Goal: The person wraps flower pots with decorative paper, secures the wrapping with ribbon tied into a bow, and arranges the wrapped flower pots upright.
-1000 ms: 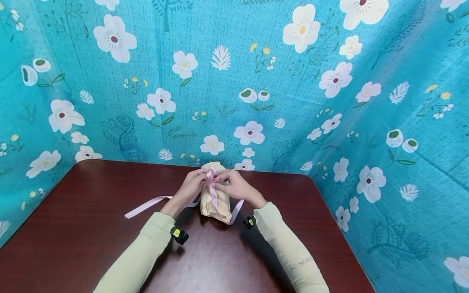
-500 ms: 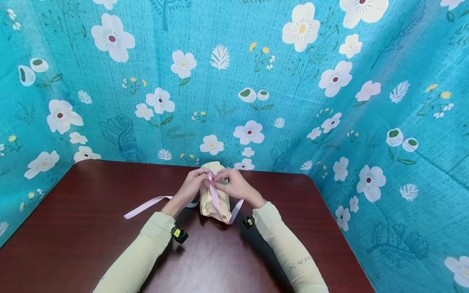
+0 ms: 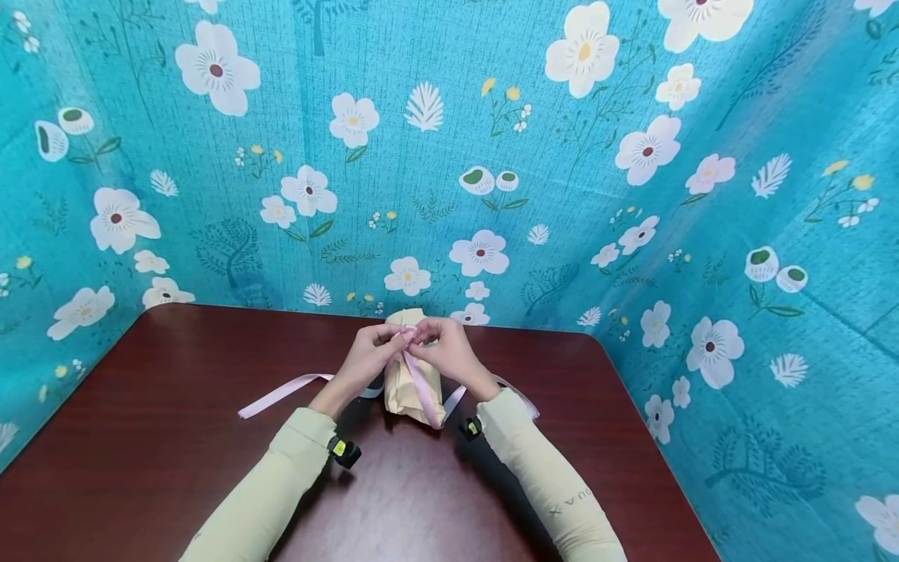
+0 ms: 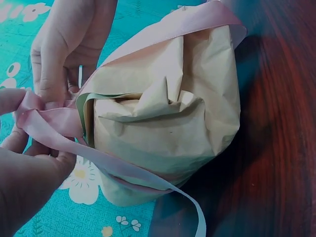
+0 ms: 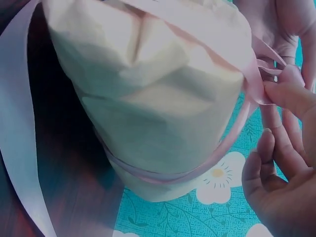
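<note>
A cream paper-wrapped package [image 3: 402,390] lies near the far table edge, with a pink ribbon [image 3: 423,388] running along and around it. My left hand [image 3: 367,357] pinches the ribbon above the package between thumb and fingers. Close against it, my right hand [image 3: 455,357] also pinches the ribbon. In the left wrist view, a ribbon loop [image 4: 47,121] sits between the fingertips, at the side of the folded paper [image 4: 158,128]. The right wrist view shows the ribbon [image 5: 254,81] gathered at the fingers. Fingers partly hide where the strands cross.
One loose ribbon tail [image 3: 281,393] stretches over the dark red table [image 3: 175,468] to the left. Another pale tail [image 3: 523,396] shows behind the right wrist. A blue flowered curtain [image 3: 421,195] hangs behind the table. Each wrist carries a small black camera [image 3: 344,450].
Both hands stay at the package while the fingers shift on the ribbon, and the right hand turns slightly. The upright ribbon piece between the hands has drawn down. A tail now shows beyond the right wrist.
</note>
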Demonstrator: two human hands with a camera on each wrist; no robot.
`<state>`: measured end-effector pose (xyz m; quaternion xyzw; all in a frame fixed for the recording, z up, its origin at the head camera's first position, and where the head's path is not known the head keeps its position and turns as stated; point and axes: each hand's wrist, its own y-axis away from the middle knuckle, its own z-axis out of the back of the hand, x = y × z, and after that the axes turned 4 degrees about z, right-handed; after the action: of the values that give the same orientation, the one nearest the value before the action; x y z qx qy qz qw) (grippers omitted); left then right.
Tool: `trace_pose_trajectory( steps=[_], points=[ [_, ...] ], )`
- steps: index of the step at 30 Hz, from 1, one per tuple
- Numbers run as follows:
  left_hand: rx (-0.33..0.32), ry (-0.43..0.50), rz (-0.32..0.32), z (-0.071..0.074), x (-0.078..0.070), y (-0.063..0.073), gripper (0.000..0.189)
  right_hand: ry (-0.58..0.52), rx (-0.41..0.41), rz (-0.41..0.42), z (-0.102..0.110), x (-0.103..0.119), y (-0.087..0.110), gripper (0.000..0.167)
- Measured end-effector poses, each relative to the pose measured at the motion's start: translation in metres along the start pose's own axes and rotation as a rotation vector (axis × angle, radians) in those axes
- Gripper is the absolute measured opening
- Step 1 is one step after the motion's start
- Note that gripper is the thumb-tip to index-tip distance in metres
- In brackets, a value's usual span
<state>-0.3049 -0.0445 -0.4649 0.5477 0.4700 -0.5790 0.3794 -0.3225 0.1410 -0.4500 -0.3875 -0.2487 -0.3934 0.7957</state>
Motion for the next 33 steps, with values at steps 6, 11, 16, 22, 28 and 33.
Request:
trace_pose_trajectory(
  steps=[6,11,16,22,28,33],
  points=[
    [-0.025,-0.02,-0.021,0.003,0.001,-0.003,0.029,0.01,0.028,0.02,-0.003,0.0,-0.004,0.018],
    [-0.044,-0.03,-0.055,0.002,-0.001,-0.003,0.031,0.049,-0.004,0.007,-0.005,0.002,-0.005,0.004],
    [-0.088,-0.099,-0.102,-0.002,0.0,-0.003,0.025,0.116,-0.064,-0.062,-0.007,0.006,-0.003,0.012],
    [-0.134,-0.214,-0.186,-0.006,0.002,-0.005,0.022,0.293,-0.099,-0.088,-0.011,0.011,-0.001,0.023],
    [-0.142,-0.231,-0.185,-0.009,0.002,-0.002,0.021,0.434,-0.087,-0.144,-0.015,0.014,0.001,0.012],
    [-0.161,-0.232,-0.186,-0.01,0.004,-0.002,0.022,0.389,-0.059,-0.11,-0.01,0.013,0.002,0.015]
  ],
)
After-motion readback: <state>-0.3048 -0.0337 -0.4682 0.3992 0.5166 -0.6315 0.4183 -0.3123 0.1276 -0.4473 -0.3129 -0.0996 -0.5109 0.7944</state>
